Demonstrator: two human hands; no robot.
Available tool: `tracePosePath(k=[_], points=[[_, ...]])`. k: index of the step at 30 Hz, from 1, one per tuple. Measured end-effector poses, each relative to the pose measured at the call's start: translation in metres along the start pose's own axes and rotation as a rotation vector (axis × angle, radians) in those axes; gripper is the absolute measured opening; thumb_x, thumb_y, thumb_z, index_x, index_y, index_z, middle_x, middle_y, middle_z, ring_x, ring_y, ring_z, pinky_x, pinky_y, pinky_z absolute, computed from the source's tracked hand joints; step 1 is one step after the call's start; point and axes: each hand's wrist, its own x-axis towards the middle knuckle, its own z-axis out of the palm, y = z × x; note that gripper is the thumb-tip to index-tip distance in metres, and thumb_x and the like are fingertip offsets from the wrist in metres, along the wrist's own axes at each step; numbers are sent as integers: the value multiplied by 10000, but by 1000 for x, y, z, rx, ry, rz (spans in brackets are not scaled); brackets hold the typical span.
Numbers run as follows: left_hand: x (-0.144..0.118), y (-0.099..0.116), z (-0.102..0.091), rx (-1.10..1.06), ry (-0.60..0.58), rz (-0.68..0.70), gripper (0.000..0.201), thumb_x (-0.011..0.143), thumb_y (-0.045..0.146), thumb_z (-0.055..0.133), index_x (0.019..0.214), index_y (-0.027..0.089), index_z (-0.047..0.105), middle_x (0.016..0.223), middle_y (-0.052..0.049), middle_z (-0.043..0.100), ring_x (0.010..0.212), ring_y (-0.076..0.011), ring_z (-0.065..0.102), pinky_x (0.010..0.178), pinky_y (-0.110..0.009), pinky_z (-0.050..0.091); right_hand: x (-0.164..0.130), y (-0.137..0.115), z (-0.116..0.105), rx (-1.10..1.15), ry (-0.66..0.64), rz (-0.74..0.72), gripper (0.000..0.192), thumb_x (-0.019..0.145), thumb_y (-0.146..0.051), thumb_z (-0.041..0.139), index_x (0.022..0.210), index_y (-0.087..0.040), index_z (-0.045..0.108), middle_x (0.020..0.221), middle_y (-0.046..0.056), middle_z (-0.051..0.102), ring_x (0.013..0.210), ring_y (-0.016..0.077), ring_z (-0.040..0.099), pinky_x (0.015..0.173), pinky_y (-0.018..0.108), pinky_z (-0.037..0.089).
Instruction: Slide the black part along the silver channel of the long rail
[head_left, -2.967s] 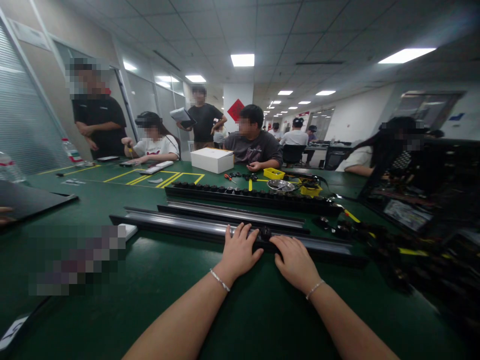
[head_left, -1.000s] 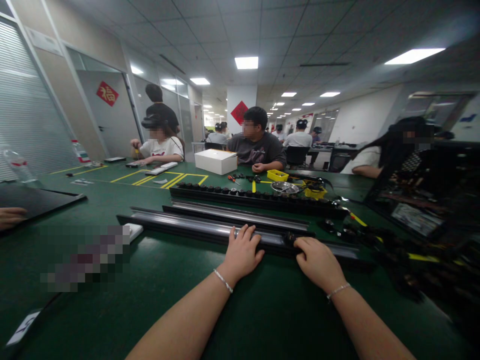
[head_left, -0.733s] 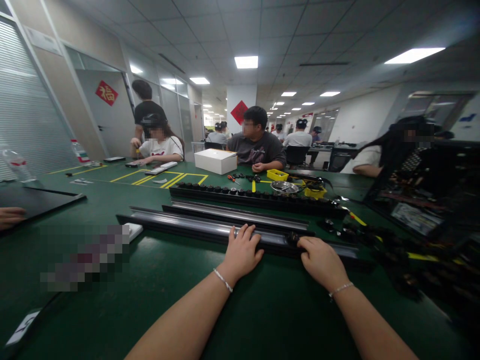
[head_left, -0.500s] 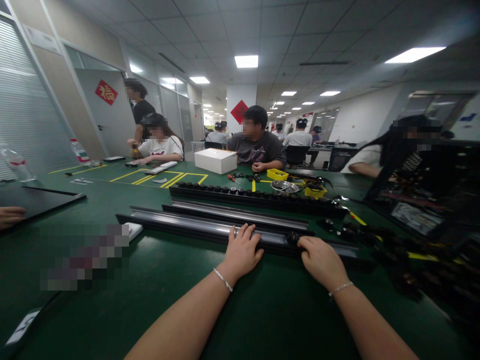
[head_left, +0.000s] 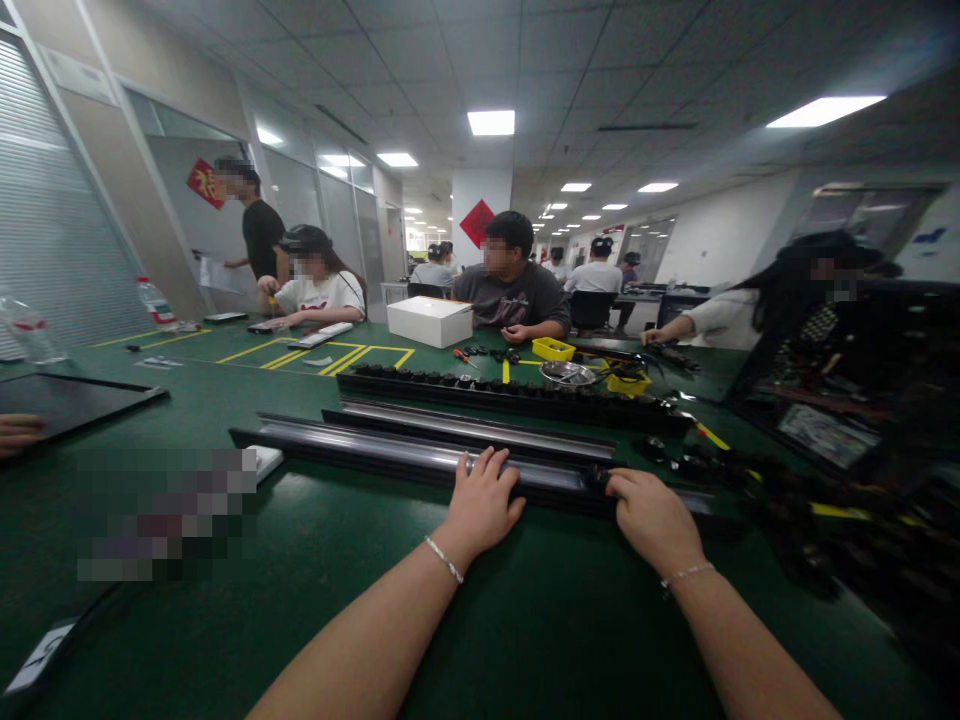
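A long dark rail [head_left: 375, 452] with a shiny grey channel lies across the green table. My left hand [head_left: 484, 505] rests on its middle, fingers spread over the channel. Farther right, my right hand [head_left: 658, 515] is closed, its fingertips pinching a small black part [head_left: 597, 478] that sits at the channel; its exact shape is too dark to tell. Just behind lies a second, similar rail [head_left: 480, 425]. Beyond that stretches a black strip [head_left: 517, 398] with a row of small black pieces along it.
A white box [head_left: 430, 321], a yellow tray [head_left: 553, 349] and a round metal dish [head_left: 568, 373] stand farther back. Dark parts [head_left: 795, 530] are heaped on the right, near a black-framed panel [head_left: 832, 430]. Several people sit around; a co-worker's hand [head_left: 19, 435] is at far left.
My right hand has shifted slightly right along the rail, the small black part with it. My left hand stays put. The standing person moved left, and a co-worker at right stretched an arm over the table.
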Motion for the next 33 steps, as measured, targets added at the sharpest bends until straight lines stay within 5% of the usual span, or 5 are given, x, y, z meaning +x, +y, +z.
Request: tracePosePath(k=[6, 12, 15, 19, 33], points=[[0, 0, 0, -1, 3, 3, 329, 853, 429, 527, 1136, 263, 547, 1396, -66, 466, 1316, -285, 357, 1072, -599, 235, -1, 0, 6, 69, 129, 109, 300, 775, -135, 399, 773, -176, 696, 1143, 77, 642, 1067, 219, 559, 959, 371, 427], [0, 0, 1, 6, 11, 6, 324, 854, 425, 527, 1131, 258, 544, 1394, -77, 467, 1315, -288, 360, 1065, -604, 240, -3, -26, 13, 95, 141, 41, 444, 874, -373, 406, 1272, -260, 566, 1480, 100, 328, 1330, 280, 327, 1033, 477, 346], [0, 0, 2, 5, 19, 4, 323, 853, 424, 529, 1126, 254, 543, 1390, -77, 470, 1314, -286, 361, 1067, -603, 238, -5, -34, 15, 21, 21, 42, 415, 891, -468, 364, 1200, -350, 614, 1518, 45, 270, 1384, 320, 200, 1037, 590, 267], [0, 0, 2, 1, 19, 9, 329, 850, 433, 530, 1125, 253, 545, 1393, -79, 465, 1319, -290, 352, 1066, -604, 241, -5, -34, 14, -21, -65, 64, 434, 897, -501, 330, 1084, -326, 680, 1510, 33, 296, 1391, 306, 179, 1055, 587, 227], [0, 0, 1, -1, 10, 5, 306, 844, 432, 539, 1091, 253, 559, 1395, -71, 464, 1315, -284, 355, 1064, -597, 248, -2, -19, 6, -53, -34, 159, 530, 917, -445, 263, 934, -215, 740, 1400, 105, 451, 1334, 284, 318, 1036, 486, 325]])
